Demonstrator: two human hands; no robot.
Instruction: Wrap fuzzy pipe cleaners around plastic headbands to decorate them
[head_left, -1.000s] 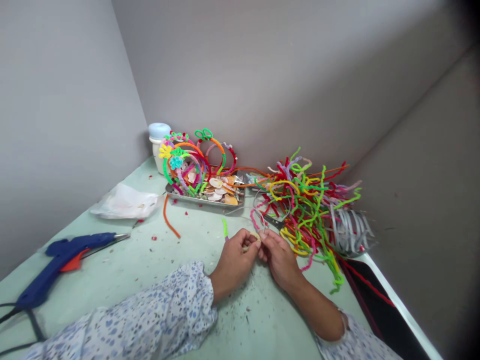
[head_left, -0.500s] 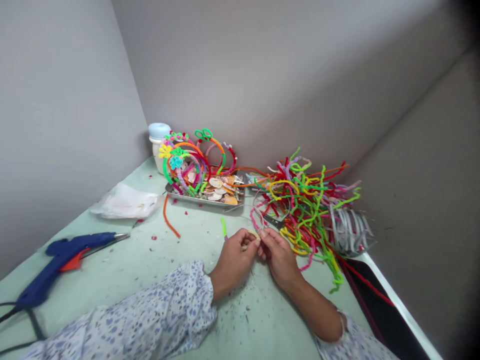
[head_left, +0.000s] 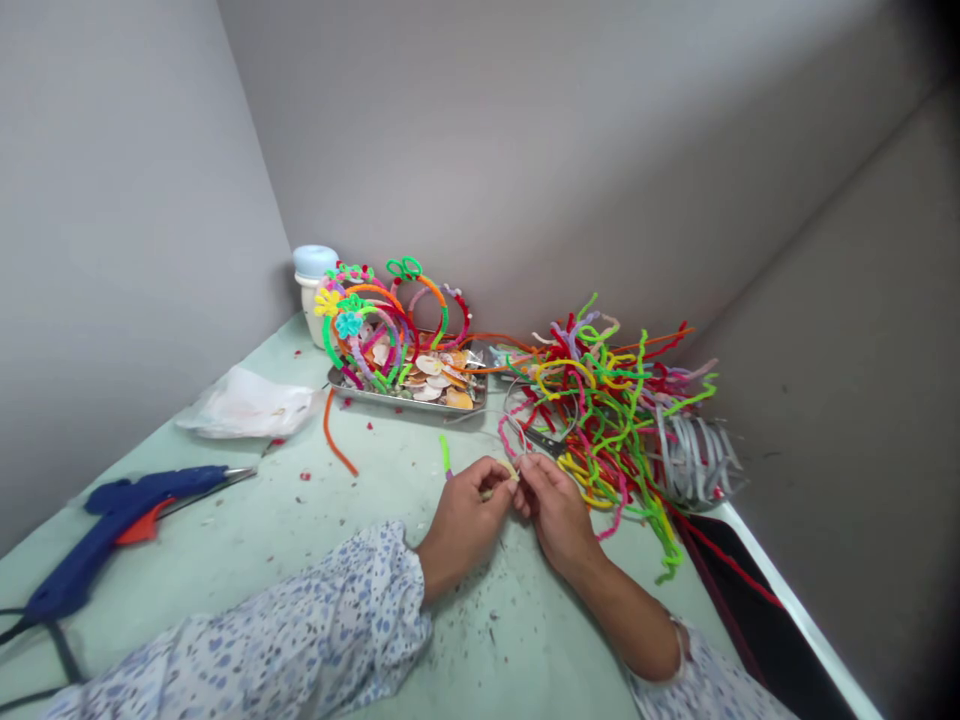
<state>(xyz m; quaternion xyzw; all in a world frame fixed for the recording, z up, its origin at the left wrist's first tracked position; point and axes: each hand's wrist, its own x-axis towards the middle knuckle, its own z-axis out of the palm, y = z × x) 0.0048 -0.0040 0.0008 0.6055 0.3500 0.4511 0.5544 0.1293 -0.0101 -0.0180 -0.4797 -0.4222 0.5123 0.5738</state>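
Observation:
My left hand (head_left: 466, 515) and my right hand (head_left: 553, 510) meet at their fingertips low over the pale green table (head_left: 285, 520). Both pinch a small pale yellowish piece (head_left: 511, 472) between them; I cannot make out what it is. A short green pipe cleaner (head_left: 446, 455) lies just beyond my left hand. A thin metal headband (head_left: 517, 410) and scissors (head_left: 546, 442) lie just past my right hand, at the edge of a big pile of coloured pipe cleaners (head_left: 611, 400).
A metal tray (head_left: 409, 398) holds shells and decorated headbands (head_left: 375, 320), with a white jar (head_left: 311, 285) behind it. A blue glue gun (head_left: 112, 520) lies at left, a plastic bag (head_left: 244, 403) beyond it. An orange pipe cleaner (head_left: 334, 440) lies loose. Grey bare headbands (head_left: 694, 455) sit at right.
Both hands stay pinched together on the small piece, with only slight finger motion. The view has shifted a little.

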